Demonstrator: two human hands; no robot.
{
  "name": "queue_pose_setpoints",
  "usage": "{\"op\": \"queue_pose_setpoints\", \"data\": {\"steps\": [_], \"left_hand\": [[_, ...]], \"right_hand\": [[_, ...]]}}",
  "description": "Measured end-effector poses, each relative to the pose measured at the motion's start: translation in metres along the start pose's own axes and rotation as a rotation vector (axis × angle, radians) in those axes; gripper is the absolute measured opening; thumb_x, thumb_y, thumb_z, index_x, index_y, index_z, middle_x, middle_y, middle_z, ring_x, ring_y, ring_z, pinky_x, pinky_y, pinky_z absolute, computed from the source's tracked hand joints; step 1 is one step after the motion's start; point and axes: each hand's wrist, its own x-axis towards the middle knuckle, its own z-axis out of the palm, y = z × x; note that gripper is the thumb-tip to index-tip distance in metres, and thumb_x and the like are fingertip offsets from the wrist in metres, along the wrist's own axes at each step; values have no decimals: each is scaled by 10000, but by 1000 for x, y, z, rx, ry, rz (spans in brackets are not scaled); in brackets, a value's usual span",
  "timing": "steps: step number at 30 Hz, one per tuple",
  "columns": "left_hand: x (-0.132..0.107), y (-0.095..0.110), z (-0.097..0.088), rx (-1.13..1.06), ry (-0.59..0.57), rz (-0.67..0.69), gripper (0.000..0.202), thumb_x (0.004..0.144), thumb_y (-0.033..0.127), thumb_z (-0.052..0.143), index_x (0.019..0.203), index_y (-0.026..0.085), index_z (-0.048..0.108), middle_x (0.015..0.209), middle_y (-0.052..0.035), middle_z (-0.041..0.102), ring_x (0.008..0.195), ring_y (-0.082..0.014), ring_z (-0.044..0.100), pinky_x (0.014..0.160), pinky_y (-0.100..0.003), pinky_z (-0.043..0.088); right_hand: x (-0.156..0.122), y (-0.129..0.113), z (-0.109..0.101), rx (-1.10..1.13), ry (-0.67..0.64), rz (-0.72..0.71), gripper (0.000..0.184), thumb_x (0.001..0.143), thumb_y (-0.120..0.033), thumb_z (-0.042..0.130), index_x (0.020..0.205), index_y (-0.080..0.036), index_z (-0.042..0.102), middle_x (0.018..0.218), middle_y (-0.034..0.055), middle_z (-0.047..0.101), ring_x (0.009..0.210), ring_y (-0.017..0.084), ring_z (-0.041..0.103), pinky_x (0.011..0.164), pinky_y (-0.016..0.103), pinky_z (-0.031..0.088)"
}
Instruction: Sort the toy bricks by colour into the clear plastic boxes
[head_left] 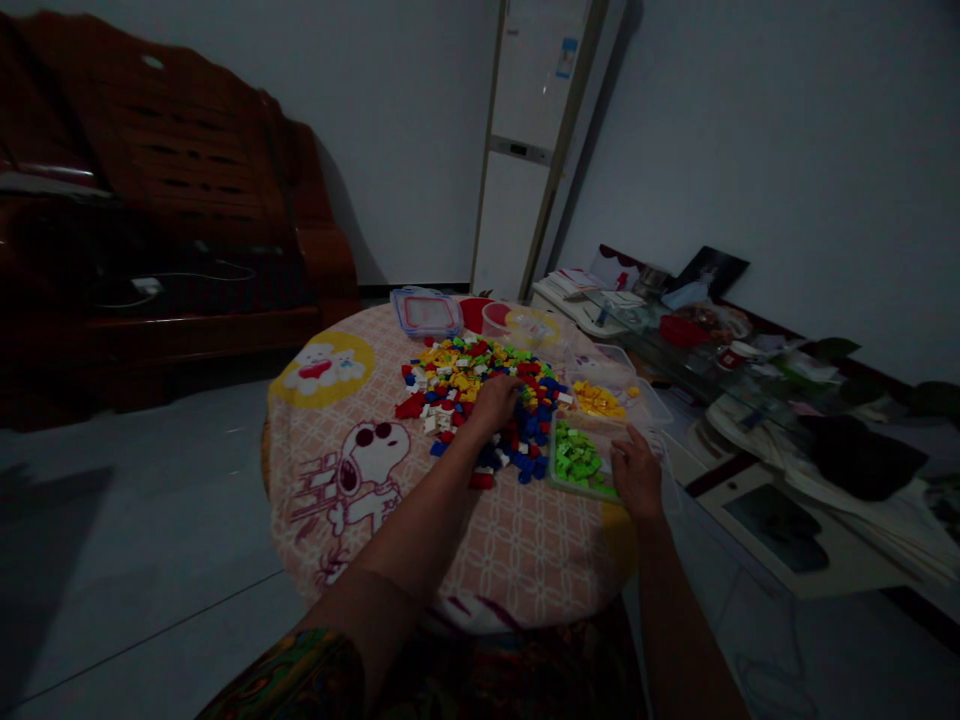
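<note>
A heap of small coloured bricks (pixel 465 385), red, blue, yellow, green and white, lies in the middle of a round table (pixel 525 540) with a cartoon cloth. My left hand (pixel 495 400) reaches into the heap, fingers curled down among the bricks; what they hold is hidden. My right hand (pixel 636 470) rests on the near corner of a clear box of green bricks (pixel 579 458), fingers bent on its rim. Behind it stands a clear box of yellow bricks (pixel 600 400).
A clear lid with a red rim (pixel 425 312) and more clear containers (pixel 525 322) sit at the table's far edge. A dark wooden sofa (pixel 150 250) stands left. A low glass table with clutter (pixel 697 340) and flat boards (pixel 787 520) lie right. A white standing unit (pixel 525 150) is behind.
</note>
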Motion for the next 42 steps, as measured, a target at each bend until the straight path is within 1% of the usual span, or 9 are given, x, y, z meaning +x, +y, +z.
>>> {"op": "queue_pose_setpoints", "data": {"steps": [3, 6, 11, 16, 21, 26, 35, 39, 42], "left_hand": [[3, -19, -4, 125, -41, -117, 424, 899, 94, 475, 1224, 208, 723, 1219, -111, 718, 1156, -249, 653, 1032, -367, 485], [5, -29, -1, 195, -134, -131, 441, 873, 63, 476, 1215, 191, 724, 1184, -138, 723, 1127, -256, 662, 1001, -355, 492], [7, -32, 1, 262, -177, -73, 430, 878, 68, 442, 1185, 155, 731, 1156, -160, 712, 1088, -246, 661, 977, -333, 480], [4, -30, -4, 232, -148, -64, 379, 905, 128, 438, 1099, 151, 762, 1076, -147, 723, 1033, -239, 664, 958, -330, 483], [3, -34, -8, 125, -120, -85, 354, 848, 112, 502, 1042, 199, 787, 1049, -92, 754, 1025, -227, 676, 934, -309, 498], [5, -42, -6, -1, -74, -115, 439, 760, 47, 527, 1072, 212, 788, 1047, -49, 778, 1035, -216, 691, 963, -317, 509], [8, -47, -3, -275, -9, -135, 389, 777, 68, 576, 1080, 190, 787, 1092, -48, 779, 1047, -206, 702, 983, -333, 522], [10, -50, -1, -430, 16, -133, 352, 799, 135, 581, 1090, 157, 778, 1021, -64, 786, 956, -210, 714, 907, -349, 556], [9, -48, -1, -553, 2, -116, 362, 802, 199, 589, 1109, 131, 768, 926, -66, 779, 851, -205, 711, 813, -342, 576]], "right_hand": [[0, 1, 0, -13, 3, -6, 340, 881, -298, 458, 934, -161, 764, 1444, 164, 572, 1066, 278, 682, 1015, 435, 501], [0, 2, 0, -11, -6, -6, 340, 879, -295, 457, 943, -158, 761, 1449, 168, 566, 1093, 281, 673, 1024, 434, 495], [0, 4, 0, -7, -11, -8, 342, 867, -297, 462, 954, -156, 761, 1452, 173, 562, 1075, 279, 679, 1018, 438, 499], [0, 4, 0, 5, -11, -9, 341, 862, -293, 469, 958, -147, 763, 1451, 176, 565, 1026, 268, 697, 993, 434, 513], [0, 1, -2, 4, -14, 1, 360, 871, -308, 457, 956, -141, 765, 1461, 190, 553, 1011, 281, 705, 986, 449, 518], [0, 2, 0, 19, 11, -6, 352, 865, -319, 461, 941, -163, 767, 1449, 173, 572, 998, 260, 704, 966, 419, 532], [0, 1, -1, -10, -8, -8, 356, 867, -307, 459, 948, -148, 767, 1462, 178, 556, 1000, 267, 704, 978, 426, 525], [0, 0, -1, 20, 0, 5, 347, 863, -304, 464, 962, -161, 764, 1455, 166, 565, 1024, 273, 695, 997, 448, 516], [0, -1, -1, 21, -13, 13, 371, 868, -317, 450, 959, -147, 767, 1456, 189, 555, 1037, 299, 691, 1001, 488, 510]]}}
